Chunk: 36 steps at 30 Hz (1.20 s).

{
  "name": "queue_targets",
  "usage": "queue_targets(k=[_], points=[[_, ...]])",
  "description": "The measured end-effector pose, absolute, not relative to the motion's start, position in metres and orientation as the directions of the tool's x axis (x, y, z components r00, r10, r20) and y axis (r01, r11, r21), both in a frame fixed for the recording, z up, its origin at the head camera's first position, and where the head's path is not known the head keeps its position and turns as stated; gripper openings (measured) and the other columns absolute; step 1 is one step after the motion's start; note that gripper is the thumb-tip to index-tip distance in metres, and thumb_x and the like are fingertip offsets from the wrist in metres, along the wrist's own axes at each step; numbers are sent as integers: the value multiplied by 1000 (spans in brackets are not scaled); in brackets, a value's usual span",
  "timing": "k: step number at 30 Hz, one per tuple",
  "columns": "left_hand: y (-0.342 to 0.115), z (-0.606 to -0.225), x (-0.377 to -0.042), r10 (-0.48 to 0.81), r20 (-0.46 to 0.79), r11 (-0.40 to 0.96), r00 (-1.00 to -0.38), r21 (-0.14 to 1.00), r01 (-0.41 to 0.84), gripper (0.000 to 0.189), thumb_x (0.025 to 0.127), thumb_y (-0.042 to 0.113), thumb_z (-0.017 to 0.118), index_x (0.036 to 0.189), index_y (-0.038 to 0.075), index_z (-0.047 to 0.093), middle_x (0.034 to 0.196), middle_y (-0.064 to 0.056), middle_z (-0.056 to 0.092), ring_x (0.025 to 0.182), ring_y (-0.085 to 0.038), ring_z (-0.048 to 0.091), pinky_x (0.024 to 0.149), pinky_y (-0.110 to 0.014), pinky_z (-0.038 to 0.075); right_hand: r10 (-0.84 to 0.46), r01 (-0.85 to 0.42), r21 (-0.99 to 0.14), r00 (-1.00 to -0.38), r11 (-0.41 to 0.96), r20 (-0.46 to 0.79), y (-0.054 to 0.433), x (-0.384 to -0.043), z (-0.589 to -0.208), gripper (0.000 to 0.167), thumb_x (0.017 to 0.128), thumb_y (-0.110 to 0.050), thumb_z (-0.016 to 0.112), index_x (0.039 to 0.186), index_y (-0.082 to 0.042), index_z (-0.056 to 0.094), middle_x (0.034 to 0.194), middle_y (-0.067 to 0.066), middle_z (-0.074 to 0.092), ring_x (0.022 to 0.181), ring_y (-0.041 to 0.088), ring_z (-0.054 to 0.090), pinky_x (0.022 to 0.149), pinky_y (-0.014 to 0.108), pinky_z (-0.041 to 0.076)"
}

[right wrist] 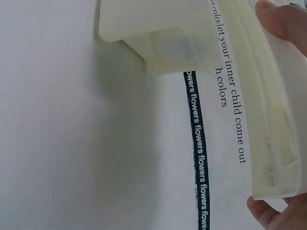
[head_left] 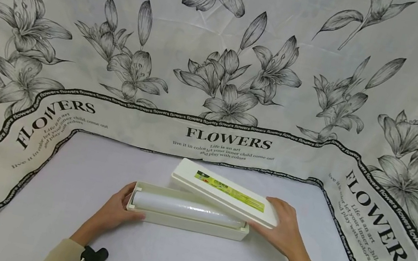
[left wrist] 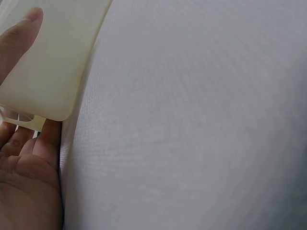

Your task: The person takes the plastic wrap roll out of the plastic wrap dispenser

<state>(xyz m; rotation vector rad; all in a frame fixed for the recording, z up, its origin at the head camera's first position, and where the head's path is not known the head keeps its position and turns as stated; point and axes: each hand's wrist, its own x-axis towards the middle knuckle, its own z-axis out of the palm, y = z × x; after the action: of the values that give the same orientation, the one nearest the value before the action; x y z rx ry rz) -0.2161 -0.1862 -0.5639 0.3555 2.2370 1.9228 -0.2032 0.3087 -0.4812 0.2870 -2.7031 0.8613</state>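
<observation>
One left hand (head_left: pixel 114 212): holding the box at its left end, thumb along the near wall, fingers round the end.
Long box (head_left: pixel 194 225): pale cream, resting on the white tabletop (head_left: pixel 180 260) in front of the person, its top uncovered along most of its length.
Inside the box: a single white roll (head_left: pixel 184 207), shiny toward its right half, lying lengthwise and nearly filling the space from end to end.
Lid (head_left: pixel 219 196): pale, off the box and held askew above its far right part, left end farther back; whether it touches the rim, I cannot tell.
Lid's top: a yellow-green label (head_left: pixel 230 191) with print too small to read.
Lid's underside: hollow, seen from the right wrist.
Right hand (head_left: pixel 285 231): holding the lid's right end, thumb and fingers spread to opposite edges.
</observation>
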Motion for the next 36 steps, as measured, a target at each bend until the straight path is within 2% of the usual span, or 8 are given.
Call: queue_targets(k=[7, 24, 36], points=[[-186, -564, -216, 282, 16, 152, -959, 987, 61, 107, 78, 14, 92, 161, 11, 25, 158, -17, 40, 144, -38, 45, 97, -17, 51, -84, -289, -519, -921, 805, 381, 324, -200, -486, 79, 68, -43, 95, 129, -6, 62, 132, 19, 62, 126, 43, 47, 100, 58, 35], [-185, -563, -217, 273, -13, 163, -962, 986, 33, 108, 77, 15, 92, 162, 12, 25, 161, -16, 38, 146, -38, 43, 98, -17, 50, -1, -171, -497, -946, 851, 323, 339, -190, -487, 85, 73, -49, 91, 138, -6, 56, 141, 21, 55, 127, 43, 43, 90, 55, 37], [-186, -566, -218, 279, 7, 151, -960, 987, 51, 109, 77, 15, 92, 162, 10, 25, 160, -16, 40, 144, -38, 45, 98, -20, 52, 24, -147, -492, -945, 858, 326, 354, -187, -490, 86, 73, -48, 91, 138, -4, 56, 140, 22, 54, 126, 44, 42, 90, 55, 36]])
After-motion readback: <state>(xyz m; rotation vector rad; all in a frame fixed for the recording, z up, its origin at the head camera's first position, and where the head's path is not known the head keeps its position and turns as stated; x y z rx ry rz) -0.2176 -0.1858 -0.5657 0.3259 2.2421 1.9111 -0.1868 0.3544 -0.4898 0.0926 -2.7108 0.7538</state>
